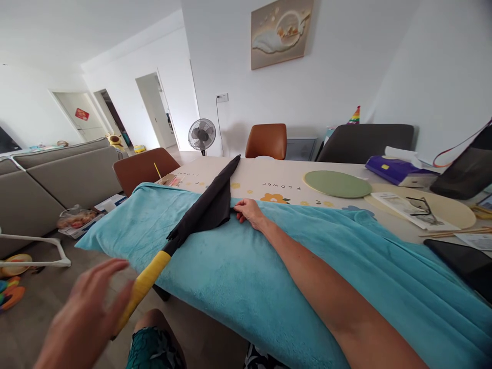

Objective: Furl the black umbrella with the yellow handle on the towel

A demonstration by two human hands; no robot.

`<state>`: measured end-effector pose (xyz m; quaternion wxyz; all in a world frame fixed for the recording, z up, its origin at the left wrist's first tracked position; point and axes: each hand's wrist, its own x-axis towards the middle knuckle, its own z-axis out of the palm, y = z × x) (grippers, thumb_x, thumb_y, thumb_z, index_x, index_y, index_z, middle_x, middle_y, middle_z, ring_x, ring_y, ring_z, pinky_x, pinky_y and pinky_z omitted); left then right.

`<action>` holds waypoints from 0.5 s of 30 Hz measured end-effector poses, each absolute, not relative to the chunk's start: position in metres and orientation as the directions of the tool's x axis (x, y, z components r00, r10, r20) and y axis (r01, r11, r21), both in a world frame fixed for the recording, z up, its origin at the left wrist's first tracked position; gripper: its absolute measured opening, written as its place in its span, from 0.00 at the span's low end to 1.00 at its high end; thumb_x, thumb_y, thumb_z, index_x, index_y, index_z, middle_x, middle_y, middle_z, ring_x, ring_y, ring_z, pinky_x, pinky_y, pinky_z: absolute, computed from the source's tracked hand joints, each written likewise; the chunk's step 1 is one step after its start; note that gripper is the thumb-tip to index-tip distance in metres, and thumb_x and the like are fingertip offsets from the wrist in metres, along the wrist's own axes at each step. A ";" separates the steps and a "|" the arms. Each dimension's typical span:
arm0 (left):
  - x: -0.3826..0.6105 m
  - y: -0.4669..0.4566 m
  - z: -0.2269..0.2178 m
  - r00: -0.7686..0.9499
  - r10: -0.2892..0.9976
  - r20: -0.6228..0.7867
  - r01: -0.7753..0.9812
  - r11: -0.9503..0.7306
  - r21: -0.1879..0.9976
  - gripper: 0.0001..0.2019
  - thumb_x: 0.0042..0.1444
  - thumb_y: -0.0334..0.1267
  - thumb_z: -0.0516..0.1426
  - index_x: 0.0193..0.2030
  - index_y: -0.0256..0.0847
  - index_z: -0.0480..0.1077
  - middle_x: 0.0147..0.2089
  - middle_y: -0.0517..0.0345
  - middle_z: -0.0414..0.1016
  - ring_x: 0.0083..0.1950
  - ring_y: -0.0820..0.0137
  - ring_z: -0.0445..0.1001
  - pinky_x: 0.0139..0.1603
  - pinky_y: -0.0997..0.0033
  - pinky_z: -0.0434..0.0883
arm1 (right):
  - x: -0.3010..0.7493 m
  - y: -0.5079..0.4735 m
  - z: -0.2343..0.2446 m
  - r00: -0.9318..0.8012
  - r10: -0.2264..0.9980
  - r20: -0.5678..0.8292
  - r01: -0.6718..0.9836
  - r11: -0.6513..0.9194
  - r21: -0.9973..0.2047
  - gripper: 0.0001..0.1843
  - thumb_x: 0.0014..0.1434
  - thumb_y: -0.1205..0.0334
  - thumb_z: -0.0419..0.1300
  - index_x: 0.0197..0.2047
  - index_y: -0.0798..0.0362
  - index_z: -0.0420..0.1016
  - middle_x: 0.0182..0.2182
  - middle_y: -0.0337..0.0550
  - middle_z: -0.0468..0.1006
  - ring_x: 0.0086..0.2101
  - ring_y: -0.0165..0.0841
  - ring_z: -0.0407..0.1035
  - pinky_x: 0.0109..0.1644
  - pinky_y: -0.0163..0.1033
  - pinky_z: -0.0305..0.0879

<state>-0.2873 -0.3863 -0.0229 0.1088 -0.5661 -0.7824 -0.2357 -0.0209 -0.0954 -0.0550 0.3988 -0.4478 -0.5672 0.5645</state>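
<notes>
A closed black umbrella (209, 205) with a yellow handle (144, 284) lies slantwise across a turquoise blanket (238, 271) spread over the table. My right hand (249, 210) reaches across the blanket and pinches the edge of the umbrella's black fabric. My left hand (92, 312) hovers low at the left with fingers spread, just beside the yellow handle, holding nothing.
A green round mat (337, 183), papers with glasses (417, 210), a purple box (397, 170), chopsticks (453, 233) and a dark tablet (463, 261) sit on the table's right side. Brown chairs (144, 166) stand around it. A grey sofa (49, 184) and a fan (202, 134) are at the left.
</notes>
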 end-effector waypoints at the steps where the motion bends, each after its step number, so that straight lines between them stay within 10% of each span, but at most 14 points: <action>1: -0.274 -0.386 -0.026 -0.163 0.890 0.426 0.986 0.128 0.109 0.23 0.51 0.53 0.50 0.51 0.48 0.63 0.54 0.52 0.66 0.52 0.55 0.67 0.43 0.56 0.70 | -0.021 -0.095 -0.056 -0.278 0.959 -0.052 0.059 -0.037 -0.998 0.05 0.49 0.74 0.57 0.27 0.56 0.64 0.11 0.32 0.66 0.13 0.25 0.62 0.13 0.27 0.58; 5: -0.248 -0.380 -0.038 0.125 0.921 0.368 0.977 -0.050 -0.205 0.23 0.55 0.40 0.47 0.59 0.47 0.58 0.58 0.49 0.62 0.56 0.56 0.63 0.51 0.55 0.64 | -0.020 -0.095 -0.056 -0.280 0.959 -0.048 0.067 -0.030 -0.997 0.06 0.50 0.74 0.57 0.27 0.56 0.64 0.11 0.32 0.66 0.13 0.25 0.62 0.13 0.27 0.58; 9: -0.275 -0.372 -0.038 0.006 0.955 0.296 0.974 0.061 -0.217 0.22 0.55 0.35 0.43 0.56 0.50 0.62 0.48 0.48 0.65 0.45 0.58 0.67 0.39 0.60 0.67 | -0.021 -0.095 -0.056 -0.285 0.957 -0.048 0.074 -0.028 -0.997 0.06 0.50 0.74 0.57 0.26 0.56 0.63 0.10 0.33 0.66 0.12 0.25 0.61 0.13 0.28 0.58; 12: -0.301 -0.365 -0.032 -0.104 0.966 0.239 0.994 0.106 0.005 0.22 0.54 0.40 0.45 0.56 0.50 0.62 0.44 0.49 0.65 0.44 0.59 0.67 0.36 0.63 0.68 | -0.021 -0.095 -0.056 -0.285 0.957 -0.048 0.070 -0.029 -0.997 0.07 0.50 0.75 0.57 0.26 0.56 0.63 0.10 0.33 0.66 0.12 0.25 0.62 0.13 0.27 0.58; 15: -0.320 -0.357 -0.021 -0.243 0.969 0.047 0.855 0.192 0.482 0.27 0.49 0.50 0.51 0.57 0.48 0.61 0.39 0.53 0.67 0.40 0.61 0.69 0.38 0.63 0.70 | -0.021 -0.094 -0.057 -0.292 0.955 -0.046 0.060 -0.029 -0.998 0.07 0.50 0.75 0.57 0.26 0.56 0.63 0.10 0.33 0.66 0.13 0.25 0.62 0.13 0.27 0.58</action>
